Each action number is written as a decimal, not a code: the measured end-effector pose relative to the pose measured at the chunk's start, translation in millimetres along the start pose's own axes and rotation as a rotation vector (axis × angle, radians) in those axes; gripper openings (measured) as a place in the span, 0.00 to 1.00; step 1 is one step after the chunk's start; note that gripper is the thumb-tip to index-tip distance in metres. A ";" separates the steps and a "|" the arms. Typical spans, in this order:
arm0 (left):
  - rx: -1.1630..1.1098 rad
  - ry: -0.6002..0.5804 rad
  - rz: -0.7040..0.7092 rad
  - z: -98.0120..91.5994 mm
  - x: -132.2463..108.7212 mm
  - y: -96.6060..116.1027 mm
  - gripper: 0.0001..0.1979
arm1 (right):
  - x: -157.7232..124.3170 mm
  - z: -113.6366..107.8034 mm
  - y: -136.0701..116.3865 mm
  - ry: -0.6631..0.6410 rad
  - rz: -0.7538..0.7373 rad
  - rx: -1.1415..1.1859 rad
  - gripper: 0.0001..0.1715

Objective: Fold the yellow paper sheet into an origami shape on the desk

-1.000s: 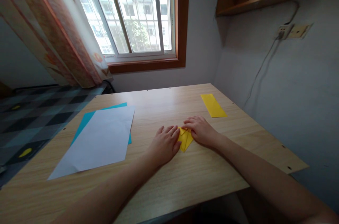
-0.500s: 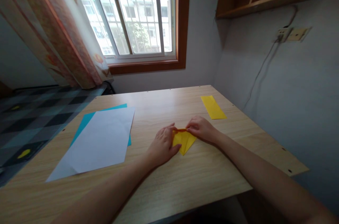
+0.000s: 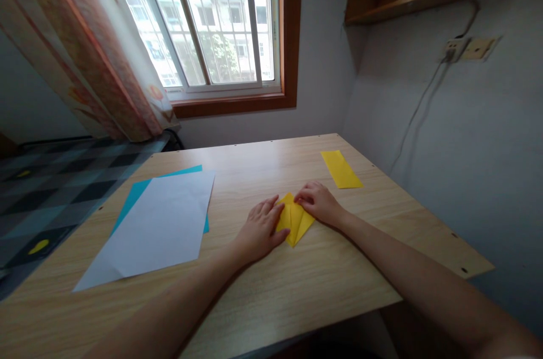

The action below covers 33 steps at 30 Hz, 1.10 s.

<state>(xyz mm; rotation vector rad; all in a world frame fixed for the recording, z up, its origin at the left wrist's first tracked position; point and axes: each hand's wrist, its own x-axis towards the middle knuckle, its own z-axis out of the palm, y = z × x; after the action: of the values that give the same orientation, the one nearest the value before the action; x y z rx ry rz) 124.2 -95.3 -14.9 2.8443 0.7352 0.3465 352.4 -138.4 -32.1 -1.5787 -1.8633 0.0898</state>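
Observation:
A folded piece of yellow paper (image 3: 294, 220) lies on the wooden table in front of me, its lower corner pointing towards me and creases running down its middle. My left hand (image 3: 263, 226) rests flat along its left side, fingers outstretched and thumb lying over the paper. On the upper right edge, my right hand (image 3: 320, 202) has its fingertips pinched together on the paper. The right fingers partly cover that edge. A small top corner of the paper shows between both hands.
To the left, a white sheet (image 3: 156, 223) overlaps a turquoise sheet (image 3: 133, 198). A yellow paper strip (image 3: 341, 169) lies at the far right of the table (image 3: 254, 297). Behind are a window, a curtain (image 3: 97, 53) and, upper right, a wooden shelf (image 3: 424, 0).
The top edge of the yellow paper, folded down earlier, now stands opened into an upward-pointing corner. My right hand has shifted slightly left; my left hand stays nearly in place.

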 end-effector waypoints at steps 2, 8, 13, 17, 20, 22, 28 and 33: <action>0.018 -0.013 0.006 -0.6 0.1 0.4 0.29 | -1.7 -0.8 -0.5 -0.005 -0.011 -0.004 0.11; 0.009 -0.034 0.039 0.0 0.7 0.0 0.28 | -5.8 -10.5 -11.5 -0.024 -0.104 -0.034 0.12; 0.006 -0.026 0.014 0.4 0.9 0.1 0.30 | -4.4 -17.9 -18.9 -0.043 -0.092 0.141 0.16; -0.006 -0.021 0.000 1.4 0.9 -1.1 0.31 | -4.2 -18.6 -17.1 -0.076 -0.006 0.234 0.27; -0.027 0.002 0.002 1.5 1.0 -2.1 0.31 | -4.5 -18.0 -13.6 -0.107 -0.002 0.159 0.27; -0.053 0.020 0.022 0.6 1.1 -2.3 0.30 | -4.5 -18.5 -11.6 -0.128 -0.028 0.097 0.24; -0.156 0.049 0.034 -5.5 1.9 -0.8 0.31 | -4.4 -24.7 -11.6 -0.204 -0.062 0.124 0.20; -0.150 0.018 0.068 -19.0 2.7 -4.7 0.23 | -5.3 -28.1 -13.9 -0.212 -0.052 0.119 0.16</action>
<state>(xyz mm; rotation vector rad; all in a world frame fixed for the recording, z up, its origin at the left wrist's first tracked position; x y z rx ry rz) 119.2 -87.8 2.7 2.7321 0.5903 0.4190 355.7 -157.1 -6.6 -1.4858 -2.0196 0.3510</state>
